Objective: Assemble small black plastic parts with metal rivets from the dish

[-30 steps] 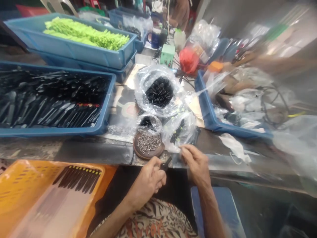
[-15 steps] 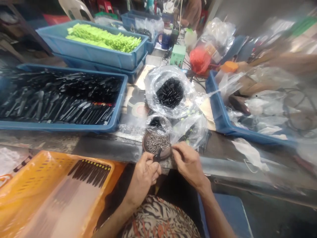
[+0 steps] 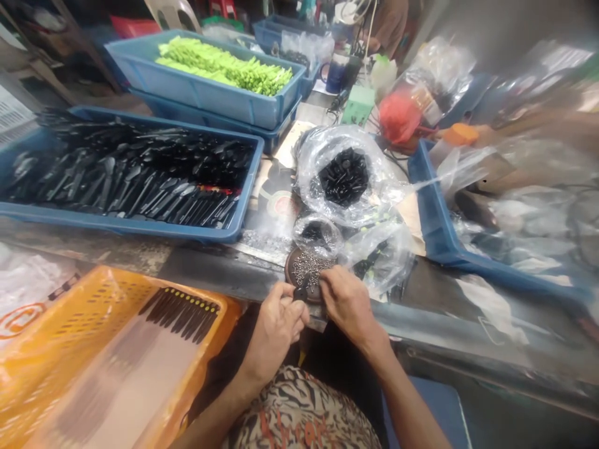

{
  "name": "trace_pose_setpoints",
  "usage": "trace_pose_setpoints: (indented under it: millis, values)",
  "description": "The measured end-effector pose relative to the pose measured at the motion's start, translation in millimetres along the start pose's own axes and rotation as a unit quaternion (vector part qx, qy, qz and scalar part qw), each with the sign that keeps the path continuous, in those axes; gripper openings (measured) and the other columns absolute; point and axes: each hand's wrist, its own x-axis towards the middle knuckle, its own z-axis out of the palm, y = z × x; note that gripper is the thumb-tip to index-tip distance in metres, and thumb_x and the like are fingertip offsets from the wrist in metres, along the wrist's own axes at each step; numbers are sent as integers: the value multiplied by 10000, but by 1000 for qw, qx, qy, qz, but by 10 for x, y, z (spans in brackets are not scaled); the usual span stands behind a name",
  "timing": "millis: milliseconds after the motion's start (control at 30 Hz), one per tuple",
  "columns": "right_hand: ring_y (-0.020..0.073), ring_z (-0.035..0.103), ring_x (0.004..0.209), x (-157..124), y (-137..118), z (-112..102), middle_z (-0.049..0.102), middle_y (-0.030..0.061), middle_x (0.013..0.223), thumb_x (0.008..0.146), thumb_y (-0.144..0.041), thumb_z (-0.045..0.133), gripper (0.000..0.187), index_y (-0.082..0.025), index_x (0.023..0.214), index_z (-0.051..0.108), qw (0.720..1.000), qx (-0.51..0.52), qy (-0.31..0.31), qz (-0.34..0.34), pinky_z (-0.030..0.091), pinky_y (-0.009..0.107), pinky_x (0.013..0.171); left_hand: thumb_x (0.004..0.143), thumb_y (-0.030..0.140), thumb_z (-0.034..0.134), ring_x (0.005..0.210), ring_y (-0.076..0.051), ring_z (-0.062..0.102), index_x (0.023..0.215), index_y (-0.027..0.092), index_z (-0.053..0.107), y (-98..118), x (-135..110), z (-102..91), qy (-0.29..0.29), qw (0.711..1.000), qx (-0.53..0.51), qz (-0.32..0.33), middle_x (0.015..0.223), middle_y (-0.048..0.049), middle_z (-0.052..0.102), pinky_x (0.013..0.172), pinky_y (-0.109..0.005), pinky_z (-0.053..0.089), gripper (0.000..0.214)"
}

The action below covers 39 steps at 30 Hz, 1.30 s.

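Observation:
My left hand is closed around a small black plastic part, whose upper end sticks out past thumb and forefinger. Just beyond it lies a round brown dish of small metal screws. At the dish's right side, my right hand has thumb and fingers drawn together in a pinch; whatever is between them is hidden. Behind the dish stand a small plastic-lined container of dark pieces and a larger clear bag filled with black parts.
Blue trays hold black handle-like pieces and bright green pieces. An orange basket with dark, yellow-tipped pieces sits at lower left. Plastic bags fill a blue bin on the right. A white mask lies near the table edge.
My right hand has shifted left, over the dish's right edge and nearer the black part. My left hand still grips that part. The whole view has swung slightly left.

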Motion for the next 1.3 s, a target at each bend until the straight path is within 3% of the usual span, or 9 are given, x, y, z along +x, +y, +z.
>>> trace_pose_setpoints:
  millis: [167,333,533,667,867,1000,1100,1300]
  values:
    - [166,438,620,-12,11,46,483,40,687,888,-123,360,215,-167,731,501,1000,1,11,6,317,286,591,845,296,493,444,-35,310,895,198,359,5,9,-14,5,1000,-6,-3,631,51,504,407,-169,193,174]
    - [160,498,660,-42,31,7,546,40,730,898,-168,381,173,-175,798,522,986,139,31,86,365,276,620,831,303,511,430,-34,309,891,207,358,21,41,0,1,1000,-28,-5,629,55,518,401,-166,199,191]
    - [130,514,533,10,0,-85,573,-2,613,861,-262,491,126,-178,785,545,909,355,28,215,397,237,504,837,279,504,437,-32,306,900,209,351,48,95,51,-18,998,-52,0,631,55,528,404,-158,201,180]
    - [94,446,412,58,-36,-76,573,-19,561,832,-293,553,142,-175,753,550,863,435,42,255,352,211,399,844,260,493,431,-28,289,890,206,346,48,112,67,-22,998,-55,-1,623,60,525,397,-154,188,163]
    - [99,460,435,36,-51,-57,581,-15,593,853,-286,539,123,-179,798,565,865,442,41,234,376,220,431,829,274,516,427,-28,307,883,202,358,66,135,82,-15,998,-64,6,624,56,530,393,-152,206,181]
    - [110,471,515,-5,-47,-90,540,-17,637,877,-252,497,115,-192,811,570,898,410,-7,161,379,226,489,816,298,542,439,-34,335,868,202,372,114,174,106,-10,996,-82,21,627,50,534,397,-154,228,202]
    - [113,485,587,1,-66,-107,523,-10,689,888,-221,477,128,-193,787,550,904,408,-9,130,392,229,551,809,276,550,443,-31,344,857,198,376,128,201,132,-17,994,-102,20,630,51,531,398,-149,235,196]
    - [121,506,588,31,-151,-72,545,-10,651,885,-237,495,118,-190,800,561,898,410,35,155,410,233,559,831,248,519,442,-26,352,860,186,392,110,224,155,-26,992,-121,16,623,52,520,398,-141,249,143]
